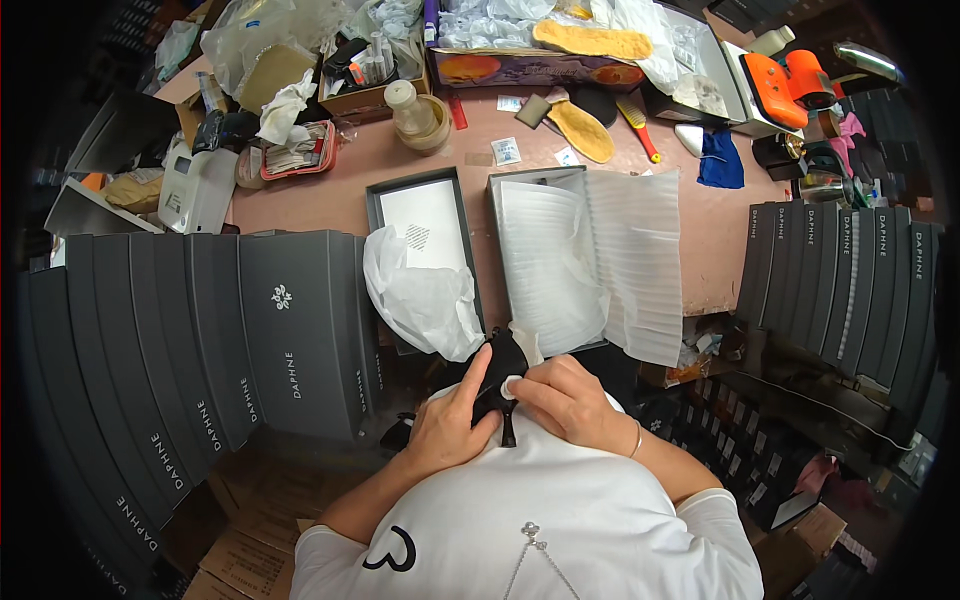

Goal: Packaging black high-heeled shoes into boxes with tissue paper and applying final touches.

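Hands: left hand (pixel 447 425) and right hand (pixel 565 400) meet at the person's chest, fingers (pixel 470 372) closed around a black high-heeled shoe (pixel 497 378).
Shoe: held against the white shirt, heel pointing down.
Box: open shoe box (pixel 535 180) with white foam sheet (pixel 630 260) lies just beyond on the pink surface (pixel 715 225).
Lid: box lid (pixel 372 205) beside it, holding crumpled white tissue paper (pixel 420 295).
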The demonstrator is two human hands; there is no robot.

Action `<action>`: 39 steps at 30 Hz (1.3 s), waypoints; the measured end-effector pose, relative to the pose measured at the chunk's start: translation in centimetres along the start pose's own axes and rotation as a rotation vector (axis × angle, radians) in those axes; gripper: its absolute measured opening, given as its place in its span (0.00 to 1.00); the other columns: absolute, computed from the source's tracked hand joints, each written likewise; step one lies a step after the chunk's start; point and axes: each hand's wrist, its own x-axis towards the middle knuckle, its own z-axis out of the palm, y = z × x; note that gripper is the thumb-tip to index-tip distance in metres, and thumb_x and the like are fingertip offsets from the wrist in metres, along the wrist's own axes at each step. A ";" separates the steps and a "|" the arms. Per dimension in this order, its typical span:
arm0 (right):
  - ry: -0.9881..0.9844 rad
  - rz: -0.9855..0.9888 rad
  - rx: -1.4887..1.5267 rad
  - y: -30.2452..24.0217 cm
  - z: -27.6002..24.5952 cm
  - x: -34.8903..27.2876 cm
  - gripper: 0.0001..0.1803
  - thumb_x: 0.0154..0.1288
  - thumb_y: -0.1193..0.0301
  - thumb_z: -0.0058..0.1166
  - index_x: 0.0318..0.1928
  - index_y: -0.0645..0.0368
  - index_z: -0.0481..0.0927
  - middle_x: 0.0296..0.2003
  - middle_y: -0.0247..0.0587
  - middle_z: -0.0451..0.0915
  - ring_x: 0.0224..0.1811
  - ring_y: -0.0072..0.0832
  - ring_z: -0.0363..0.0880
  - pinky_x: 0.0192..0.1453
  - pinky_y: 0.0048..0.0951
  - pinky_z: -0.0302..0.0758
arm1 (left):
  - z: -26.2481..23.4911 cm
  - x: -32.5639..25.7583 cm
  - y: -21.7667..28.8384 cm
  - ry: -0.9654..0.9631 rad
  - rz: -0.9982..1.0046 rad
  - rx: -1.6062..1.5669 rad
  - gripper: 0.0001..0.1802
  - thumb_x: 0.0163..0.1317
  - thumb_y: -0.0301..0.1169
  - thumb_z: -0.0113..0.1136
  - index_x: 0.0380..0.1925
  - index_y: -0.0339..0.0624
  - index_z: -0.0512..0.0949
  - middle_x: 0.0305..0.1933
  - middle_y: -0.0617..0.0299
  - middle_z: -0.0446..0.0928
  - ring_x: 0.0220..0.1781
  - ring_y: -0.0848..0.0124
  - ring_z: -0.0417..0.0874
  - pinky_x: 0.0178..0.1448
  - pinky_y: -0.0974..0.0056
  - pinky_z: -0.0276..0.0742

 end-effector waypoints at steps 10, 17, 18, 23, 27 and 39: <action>-0.149 -0.071 -0.051 0.2 -1.3 -0.3 0.14 0.55 0.75 0.55 0.44 0.59 0.80 0.37 0.36 0.75 0.39 0.29 0.73 0.42 0.29 0.67 | 0.2 -0.2 0.1 -0.023 0.036 0.028 0.47 0.51 0.31 0.64 0.72 0.46 0.52 0.29 0.46 0.79 0.31 0.50 0.82 0.38 0.53 0.78; -0.205 -0.114 -0.062 0.3 -2.0 0.1 0.13 0.57 0.73 0.54 0.43 0.60 0.79 0.37 0.35 0.75 0.39 0.29 0.72 0.42 0.30 0.67 | 0.1 -0.3 0.3 -0.058 0.023 0.025 0.47 0.52 0.30 0.64 0.72 0.46 0.52 0.33 0.44 0.80 0.34 0.50 0.83 0.40 0.53 0.78; -0.195 -0.121 -0.066 0.2 -1.9 0.4 0.13 0.57 0.72 0.54 0.43 0.60 0.79 0.36 0.35 0.75 0.39 0.29 0.72 0.42 0.30 0.67 | 0.2 -0.3 0.3 -0.060 0.030 0.028 0.47 0.51 0.30 0.64 0.72 0.46 0.52 0.34 0.44 0.80 0.34 0.50 0.83 0.40 0.53 0.79; -0.246 -0.114 -0.032 0.3 -2.4 -0.7 0.12 0.57 0.72 0.53 0.43 0.59 0.79 0.37 0.34 0.75 0.39 0.28 0.72 0.42 0.29 0.66 | 0.3 -0.5 0.2 -0.075 0.002 0.028 0.47 0.51 0.30 0.64 0.72 0.46 0.52 0.36 0.43 0.80 0.36 0.50 0.84 0.41 0.54 0.79; -0.167 -0.161 -0.055 0.3 -1.9 0.7 0.14 0.53 0.74 0.58 0.43 0.58 0.80 0.34 0.33 0.73 0.36 0.28 0.72 0.39 0.29 0.66 | 0.3 -0.5 0.7 -0.068 0.045 0.036 0.47 0.51 0.30 0.64 0.71 0.46 0.52 0.37 0.42 0.80 0.36 0.49 0.83 0.42 0.54 0.79; -0.248 -0.137 -0.057 0.7 -3.0 -1.6 0.13 0.55 0.73 0.54 0.43 0.59 0.79 0.37 0.34 0.74 0.39 0.28 0.71 0.42 0.28 0.65 | 0.4 -0.6 1.0 -0.091 0.006 0.038 0.48 0.51 0.30 0.65 0.71 0.45 0.52 0.41 0.43 0.80 0.38 0.50 0.83 0.43 0.54 0.79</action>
